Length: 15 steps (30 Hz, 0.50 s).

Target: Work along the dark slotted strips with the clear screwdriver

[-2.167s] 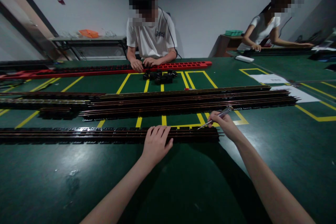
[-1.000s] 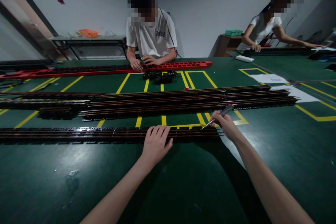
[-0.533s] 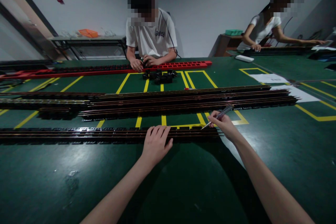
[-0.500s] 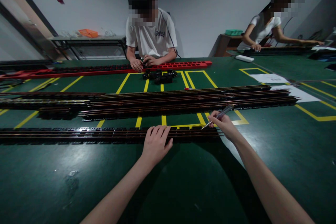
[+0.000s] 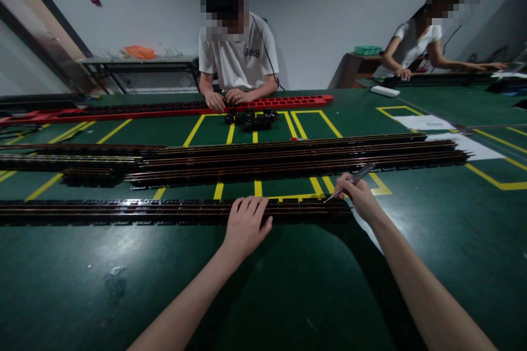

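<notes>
A long black rail strip (image 5: 123,211) lies across the green table (image 5: 288,296) in front of me. My left hand (image 5: 246,225) rests flat on it near its middle, fingers stretched over the top. My right hand (image 5: 359,194) is at the strip's right end, fingers pinched round a thin metal tool (image 5: 349,181) held like a pen. Its tip points down and left at the end of the strip.
A stack of longer rail strips (image 5: 296,156) lies behind. Beyond it are yellow floor-tape lines, a pile of small black parts (image 5: 251,119) and a red slotted bar (image 5: 173,108). One person sits opposite with hands on the red bar; another works at the far right.
The near strip's right end, my right hand and the tool now sit slightly further right. My left hand has stayed on the strip.
</notes>
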Motion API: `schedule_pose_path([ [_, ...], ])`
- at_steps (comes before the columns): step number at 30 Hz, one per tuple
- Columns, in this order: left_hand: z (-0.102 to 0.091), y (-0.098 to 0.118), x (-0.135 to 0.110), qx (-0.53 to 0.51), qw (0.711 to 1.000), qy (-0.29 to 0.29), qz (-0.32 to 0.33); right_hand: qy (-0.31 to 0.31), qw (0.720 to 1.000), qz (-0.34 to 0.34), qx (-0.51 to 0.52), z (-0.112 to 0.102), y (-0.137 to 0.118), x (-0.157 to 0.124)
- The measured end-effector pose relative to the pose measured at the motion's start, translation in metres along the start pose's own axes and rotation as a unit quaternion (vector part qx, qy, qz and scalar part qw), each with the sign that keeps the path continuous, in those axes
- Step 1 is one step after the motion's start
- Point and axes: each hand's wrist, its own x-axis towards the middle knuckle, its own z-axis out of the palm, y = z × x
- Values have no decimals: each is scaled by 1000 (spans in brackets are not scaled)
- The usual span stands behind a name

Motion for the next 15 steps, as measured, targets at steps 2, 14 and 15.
schedule_pose_path([
  [2, 0, 0, 0, 0, 1000, -1, 0, 13, 1000, -5, -1, -1, 2, 0],
  [14, 1, 0, -1, 0, 1000, -4, -1, 98, 993, -4, 60, -6, 10, 1],
  [15, 1, -1, -1, -1, 1000, -4, -2, 101, 993, -4, 63, -6, 10, 1],
])
